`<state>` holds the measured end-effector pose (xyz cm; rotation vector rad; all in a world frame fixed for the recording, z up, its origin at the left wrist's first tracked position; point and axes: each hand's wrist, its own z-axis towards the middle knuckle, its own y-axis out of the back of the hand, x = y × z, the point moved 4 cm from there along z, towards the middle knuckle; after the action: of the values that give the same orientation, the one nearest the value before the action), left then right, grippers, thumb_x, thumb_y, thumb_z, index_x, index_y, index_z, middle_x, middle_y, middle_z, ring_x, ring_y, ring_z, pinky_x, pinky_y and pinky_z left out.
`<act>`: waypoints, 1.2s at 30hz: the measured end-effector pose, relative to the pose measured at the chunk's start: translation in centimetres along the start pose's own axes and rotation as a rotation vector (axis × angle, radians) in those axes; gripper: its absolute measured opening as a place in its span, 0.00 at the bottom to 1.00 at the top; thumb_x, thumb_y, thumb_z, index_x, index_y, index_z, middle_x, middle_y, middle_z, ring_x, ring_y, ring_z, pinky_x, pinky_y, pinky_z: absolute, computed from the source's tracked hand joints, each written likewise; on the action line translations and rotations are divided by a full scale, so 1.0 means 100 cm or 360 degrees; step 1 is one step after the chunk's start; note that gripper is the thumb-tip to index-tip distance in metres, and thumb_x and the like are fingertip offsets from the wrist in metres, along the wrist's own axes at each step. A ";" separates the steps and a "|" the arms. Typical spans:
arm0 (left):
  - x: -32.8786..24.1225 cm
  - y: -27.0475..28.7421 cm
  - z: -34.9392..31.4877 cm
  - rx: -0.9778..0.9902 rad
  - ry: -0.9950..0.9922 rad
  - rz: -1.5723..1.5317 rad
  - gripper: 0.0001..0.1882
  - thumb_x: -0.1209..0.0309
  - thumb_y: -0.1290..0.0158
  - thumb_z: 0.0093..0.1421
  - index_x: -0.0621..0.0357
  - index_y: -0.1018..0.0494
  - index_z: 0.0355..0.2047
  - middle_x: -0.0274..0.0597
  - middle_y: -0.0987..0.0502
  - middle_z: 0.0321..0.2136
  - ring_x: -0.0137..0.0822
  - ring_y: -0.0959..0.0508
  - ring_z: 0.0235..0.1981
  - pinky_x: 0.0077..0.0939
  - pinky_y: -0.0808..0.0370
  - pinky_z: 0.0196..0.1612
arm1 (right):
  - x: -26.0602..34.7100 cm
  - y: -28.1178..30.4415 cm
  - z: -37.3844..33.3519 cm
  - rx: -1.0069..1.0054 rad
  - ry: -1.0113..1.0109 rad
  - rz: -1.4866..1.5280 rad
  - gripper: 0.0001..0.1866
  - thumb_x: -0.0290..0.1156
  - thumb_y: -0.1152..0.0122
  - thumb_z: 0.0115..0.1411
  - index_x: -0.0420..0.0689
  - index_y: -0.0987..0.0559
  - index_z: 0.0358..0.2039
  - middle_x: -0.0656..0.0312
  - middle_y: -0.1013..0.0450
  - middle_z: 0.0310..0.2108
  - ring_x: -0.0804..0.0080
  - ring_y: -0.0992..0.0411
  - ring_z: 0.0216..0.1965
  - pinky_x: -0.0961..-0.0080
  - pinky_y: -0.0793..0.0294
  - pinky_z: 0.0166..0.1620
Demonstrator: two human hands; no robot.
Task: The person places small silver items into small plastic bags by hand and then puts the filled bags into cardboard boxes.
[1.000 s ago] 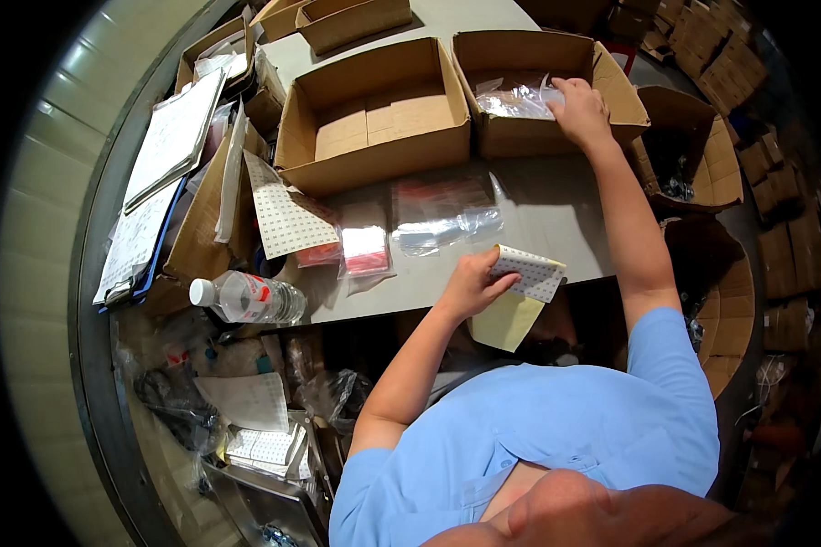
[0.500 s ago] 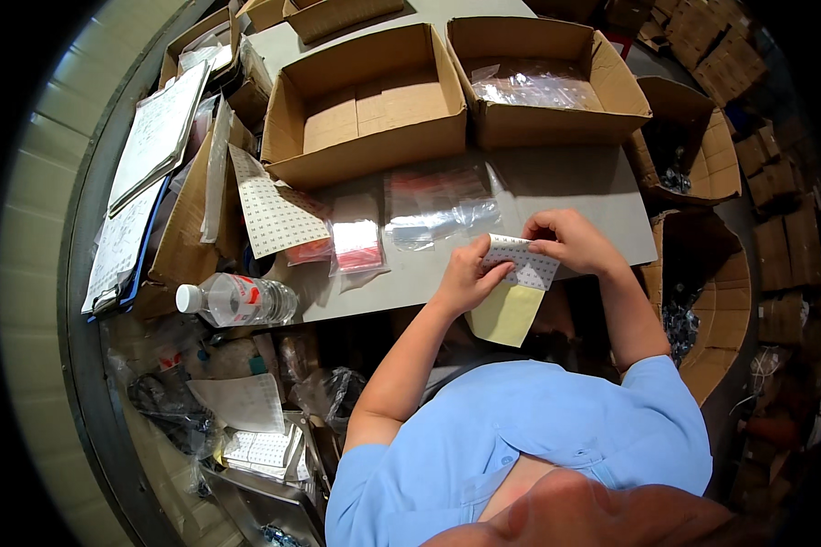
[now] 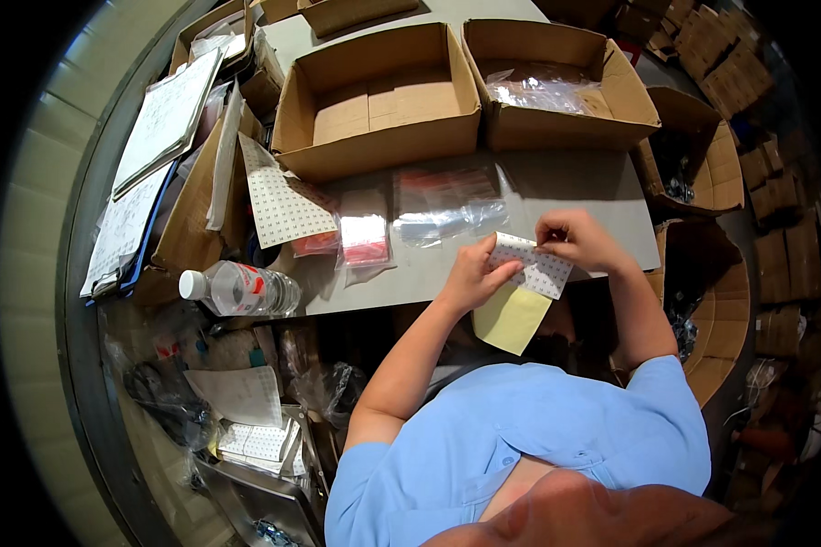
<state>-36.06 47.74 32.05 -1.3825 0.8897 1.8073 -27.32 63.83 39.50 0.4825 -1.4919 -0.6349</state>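
A sheet of small printed stickers (image 3: 536,273) with a pale yellow backing is in front of me, over the table's near edge. My left hand (image 3: 476,275) pinches its left side, thumb on top. The yellow lower part (image 3: 511,319) hangs below the white printed part. At the sheet's upper right edge my right hand (image 3: 570,239) has its thumb and fingertips pressed together; whether a sticker is between them is too small to tell. Nearest the left hand lie clear plastic zip bags (image 3: 452,208) with red strips, flat on the grey table (image 3: 570,187).
Two open cardboard boxes stand behind, the left box (image 3: 374,150) and the right box (image 3: 566,132) with clear bags inside. A water bottle (image 3: 242,290) lies at the table's left edge. Another sticker sheet (image 3: 283,205) leans by a clipboard (image 3: 123,228). More cartons (image 3: 702,164) stand right.
My right hand has shifted slightly right and its fingers have curled closer together. The sheet's printed part now lies flatter and shows more. The whole view has shifted a little.
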 end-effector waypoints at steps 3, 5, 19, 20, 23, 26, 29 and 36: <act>0.000 0.001 0.002 -0.0037 0.0026 -0.0059 0.14 0.71 0.38 0.54 0.68 0.29 0.34 0.54 0.20 0.27 0.44 0.17 0.30 0.31 0.23 0.32 | -0.024 0.006 0.025 0.0202 -0.0139 0.0675 0.07 0.22 0.35 0.51 0.40 0.26 0.26 0.70 0.31 0.22 0.84 0.35 0.26 0.83 0.34 0.30; -0.001 0.003 0.002 -0.0051 -0.0015 0.0005 0.14 0.71 0.38 0.54 0.68 0.29 0.34 0.55 0.21 0.27 0.43 0.17 0.30 0.31 0.23 0.32 | -0.037 0.007 0.050 0.0118 -0.0237 0.0724 0.07 0.23 0.36 0.53 0.41 0.27 0.28 0.72 0.33 0.22 0.85 0.36 0.25 0.84 0.35 0.30; -0.006 -0.003 -0.001 0.0107 -0.0170 0.0219 0.15 0.70 0.38 0.55 0.65 0.33 0.30 0.56 0.22 0.24 0.52 0.20 0.27 0.34 0.24 0.28 | -0.058 0.006 0.085 -0.0364 -0.0586 -0.0884 0.19 0.29 0.33 0.49 0.41 0.28 0.40 0.44 0.25 0.37 0.44 0.27 0.42 0.54 0.27 0.45; -0.006 -0.003 -0.001 0.0104 -0.0168 0.0215 0.15 0.70 0.38 0.55 0.65 0.33 0.30 0.56 0.22 0.24 0.52 0.20 0.27 0.34 0.24 0.28 | -0.052 0.009 0.081 -0.0349 -0.0657 -0.0947 0.17 0.29 0.34 0.50 0.42 0.28 0.40 0.45 0.25 0.37 0.46 0.26 0.42 0.54 0.27 0.45; -0.006 -0.003 0.001 0.0132 -0.0152 0.0204 0.15 0.69 0.38 0.55 0.65 0.33 0.30 0.55 0.23 0.23 0.53 0.21 0.26 0.36 0.25 0.28 | -0.042 0.002 0.080 -0.0310 -0.0421 -0.0821 0.16 0.27 0.37 0.51 0.43 0.28 0.41 0.46 0.25 0.37 0.45 0.26 0.41 0.55 0.27 0.44; -0.011 -0.004 0.001 0.0190 -0.0191 0.0459 0.16 0.67 0.39 0.55 0.64 0.34 0.29 0.55 0.24 0.23 0.55 0.23 0.26 0.38 0.27 0.27 | -0.022 -0.024 0.083 -0.0003 -0.0083 -0.0296 0.16 0.21 0.40 0.52 0.41 0.31 0.41 0.49 0.25 0.31 0.47 0.26 0.36 0.60 0.28 0.39; -0.014 -0.005 0.000 0.0204 -0.0219 0.0533 0.16 0.66 0.39 0.55 0.64 0.34 0.29 0.55 0.25 0.23 0.55 0.24 0.25 0.40 0.28 0.27 | -0.029 -0.043 0.085 0.0054 -0.0040 -0.0422 0.18 0.22 0.38 0.51 0.41 0.32 0.41 0.49 0.25 0.30 0.47 0.25 0.35 0.59 0.28 0.38; -0.006 -0.005 -0.003 0.0170 -0.0212 0.0447 0.17 0.65 0.38 0.54 0.64 0.34 0.30 0.54 0.25 0.23 0.55 0.24 0.25 0.41 0.28 0.28 | -0.042 0.004 0.068 -0.0077 -0.0549 -0.0728 0.20 0.32 0.29 0.47 0.42 0.29 0.37 0.48 0.26 0.35 0.47 0.28 0.42 0.58 0.28 0.44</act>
<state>-35.33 47.70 32.56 -1.0999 1.1359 2.0012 -33.94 67.47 36.84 0.7122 -1.6968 -1.1570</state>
